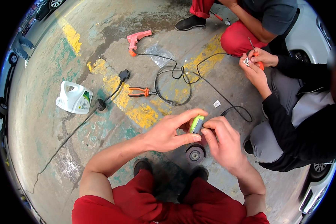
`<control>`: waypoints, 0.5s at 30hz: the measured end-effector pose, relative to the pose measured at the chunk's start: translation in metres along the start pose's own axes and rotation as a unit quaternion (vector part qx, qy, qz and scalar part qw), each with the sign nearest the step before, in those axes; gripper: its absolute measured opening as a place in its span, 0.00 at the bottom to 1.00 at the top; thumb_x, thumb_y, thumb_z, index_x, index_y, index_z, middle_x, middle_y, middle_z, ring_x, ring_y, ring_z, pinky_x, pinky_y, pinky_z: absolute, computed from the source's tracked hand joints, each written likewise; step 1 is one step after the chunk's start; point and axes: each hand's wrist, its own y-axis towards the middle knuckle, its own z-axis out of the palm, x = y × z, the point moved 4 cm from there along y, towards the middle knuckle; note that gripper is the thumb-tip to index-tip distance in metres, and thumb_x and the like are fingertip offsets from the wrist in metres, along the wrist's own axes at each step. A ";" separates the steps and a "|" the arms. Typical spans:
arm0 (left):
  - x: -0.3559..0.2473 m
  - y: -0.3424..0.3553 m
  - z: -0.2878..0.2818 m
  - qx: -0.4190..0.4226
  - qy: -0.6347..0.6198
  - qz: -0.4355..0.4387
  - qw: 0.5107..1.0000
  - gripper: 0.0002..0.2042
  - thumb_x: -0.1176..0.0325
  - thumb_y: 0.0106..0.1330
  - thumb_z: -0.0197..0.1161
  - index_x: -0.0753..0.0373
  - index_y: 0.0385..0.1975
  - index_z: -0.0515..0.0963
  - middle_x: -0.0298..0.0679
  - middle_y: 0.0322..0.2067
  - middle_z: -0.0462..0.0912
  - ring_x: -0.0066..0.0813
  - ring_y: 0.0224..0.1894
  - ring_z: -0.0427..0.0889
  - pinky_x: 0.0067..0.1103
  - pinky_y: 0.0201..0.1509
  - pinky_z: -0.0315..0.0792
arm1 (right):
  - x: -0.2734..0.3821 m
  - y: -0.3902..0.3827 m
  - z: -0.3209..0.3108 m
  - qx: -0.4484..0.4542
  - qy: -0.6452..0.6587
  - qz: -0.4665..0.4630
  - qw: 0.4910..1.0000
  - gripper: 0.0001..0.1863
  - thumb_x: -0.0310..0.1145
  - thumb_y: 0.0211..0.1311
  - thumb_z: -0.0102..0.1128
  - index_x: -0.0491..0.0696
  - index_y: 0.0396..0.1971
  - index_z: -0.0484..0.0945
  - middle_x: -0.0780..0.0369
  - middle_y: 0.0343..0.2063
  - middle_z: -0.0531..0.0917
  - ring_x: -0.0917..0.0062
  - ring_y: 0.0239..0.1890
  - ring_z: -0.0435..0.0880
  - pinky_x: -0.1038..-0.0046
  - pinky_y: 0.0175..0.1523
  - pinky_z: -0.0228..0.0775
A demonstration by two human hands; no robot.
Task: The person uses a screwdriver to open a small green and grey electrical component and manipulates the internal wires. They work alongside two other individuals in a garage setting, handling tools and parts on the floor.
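My left hand point(177, 130) holds a small green and grey object point(196, 124) between thumb and fingers, at the centre low in the view. My right hand point(222, 138) pinches at that object's right side, its fingertips partly hiding whatever small part they grip. Just below my hands, between my feet, an angle grinder with a round disc point(195, 153) lies on the floor, its body partly hidden by my hands.
A white jug point(74, 97), orange-handled pliers point(139, 91), a pink tool point(137, 37), plastic bag point(158, 53), coiled cable point(156, 84), plug connectors point(124, 74) lie around. A co-worker point(287, 130) at right holds a screwdriver; another person point(239, 35) crouches behind. Cars point(304, 33) edge the view.
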 end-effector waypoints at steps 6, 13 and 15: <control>-0.005 0.002 -0.001 0.029 0.023 0.005 0.999 0.32 0.64 0.71 0.75 0.60 0.73 0.69 0.41 0.49 0.85 0.30 0.50 0.86 0.30 0.57 0.80 | 0.004 0.000 -0.001 0.006 -0.038 -0.020 0.999 0.07 0.22 0.66 0.70 0.44 0.40 0.80 0.58 0.36 0.84 0.61 0.33 0.87 0.63 0.36 0.80; -0.001 0.000 0.002 0.029 0.006 0.015 0.999 0.31 0.64 0.72 0.74 0.62 0.72 0.69 0.42 0.49 0.85 0.31 0.49 0.86 0.30 0.56 0.80 | -0.004 -0.004 0.001 0.027 0.066 0.043 0.997 0.05 0.23 0.70 0.68 0.42 0.41 0.80 0.57 0.33 0.82 0.68 0.28 0.83 0.70 0.33 0.76; -0.001 0.001 0.002 0.031 0.001 0.008 0.999 0.31 0.64 0.72 0.74 0.62 0.72 0.69 0.43 0.49 0.85 0.32 0.49 0.86 0.30 0.56 0.80 | -0.008 -0.006 0.003 0.033 0.087 0.070 0.993 0.04 0.23 0.71 0.67 0.41 0.41 0.80 0.58 0.33 0.82 0.71 0.27 0.81 0.71 0.33 0.74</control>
